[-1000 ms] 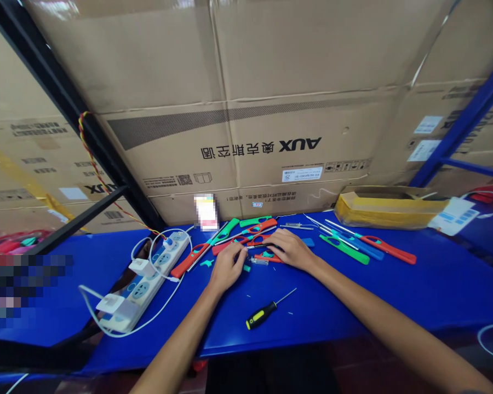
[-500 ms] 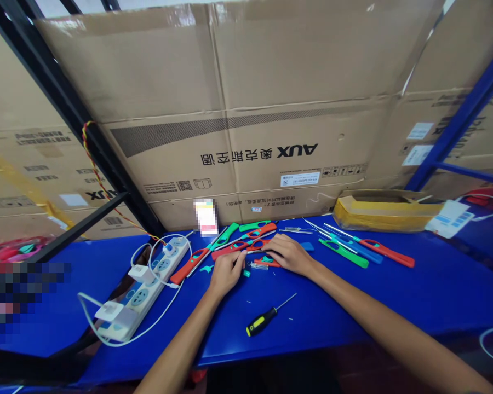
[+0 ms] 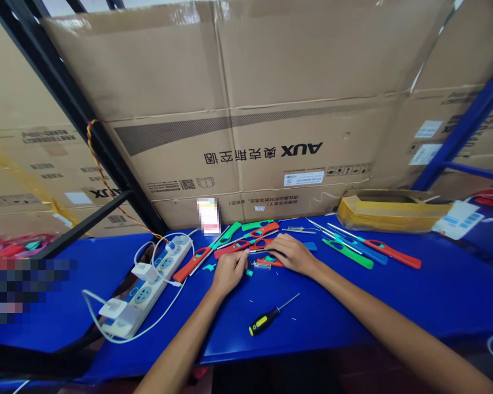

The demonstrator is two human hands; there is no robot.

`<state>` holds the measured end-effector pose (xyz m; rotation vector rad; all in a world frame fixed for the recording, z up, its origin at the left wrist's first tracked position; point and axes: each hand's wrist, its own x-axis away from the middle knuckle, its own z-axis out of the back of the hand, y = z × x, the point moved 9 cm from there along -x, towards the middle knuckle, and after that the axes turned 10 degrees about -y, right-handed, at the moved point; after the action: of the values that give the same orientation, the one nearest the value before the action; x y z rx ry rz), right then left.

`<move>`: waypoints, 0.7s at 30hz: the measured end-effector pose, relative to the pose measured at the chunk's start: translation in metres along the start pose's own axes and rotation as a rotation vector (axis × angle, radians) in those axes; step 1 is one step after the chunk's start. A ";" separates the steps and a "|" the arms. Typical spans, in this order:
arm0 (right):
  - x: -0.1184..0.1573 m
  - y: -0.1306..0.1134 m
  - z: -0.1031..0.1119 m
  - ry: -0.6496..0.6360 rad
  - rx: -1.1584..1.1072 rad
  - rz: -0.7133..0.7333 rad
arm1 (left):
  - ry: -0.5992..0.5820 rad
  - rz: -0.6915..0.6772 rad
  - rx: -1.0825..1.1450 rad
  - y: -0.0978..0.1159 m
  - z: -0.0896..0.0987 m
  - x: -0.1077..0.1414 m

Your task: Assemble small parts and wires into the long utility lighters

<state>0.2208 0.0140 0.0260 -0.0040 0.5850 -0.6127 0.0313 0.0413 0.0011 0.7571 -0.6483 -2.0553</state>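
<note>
My left hand point(image 3: 230, 271) is closed, its thumb and fingertips near the end of a thin metal rod point(image 3: 258, 251). My right hand point(image 3: 293, 254) curls over the right side of that rod, with a red lighter part point(image 3: 263, 243) just behind its fingers. What either hand pinches is too small to make out. Between the hands lie a red shell piece point(image 3: 273, 262) and a clear part point(image 3: 263, 266). A small green piece point(image 3: 250, 272) is beside my left hand. A black and yellow screwdriver point(image 3: 264, 322) lies in front of the hands.
Red and green lighters point(image 3: 195, 262) lie left of the hands; a green one point(image 3: 349, 254), a blue one and a red one point(image 3: 394, 255) lie right. A white power strip point(image 3: 148, 295) with cables is at left. A yellow-taped box point(image 3: 394, 216) stands at back right.
The whole view has shifted slightly, so the scene appears a little farther right. Both hands keep nearly the same pose and place on the table.
</note>
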 end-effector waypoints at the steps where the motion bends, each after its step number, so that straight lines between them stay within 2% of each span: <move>1: 0.000 0.001 0.000 0.004 -0.001 -0.007 | -0.002 -0.022 -0.006 0.002 0.000 0.000; 7: 0.001 0.009 0.002 0.019 -0.012 -0.066 | 0.022 -0.078 -0.016 0.008 0.003 -0.001; 21: 0.000 0.007 0.004 0.029 -0.029 -0.046 | 0.066 -0.120 -0.004 0.012 0.007 0.002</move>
<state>0.2266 0.0194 0.0281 -0.0358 0.6232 -0.6499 0.0315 0.0353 0.0137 0.8761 -0.5734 -2.1298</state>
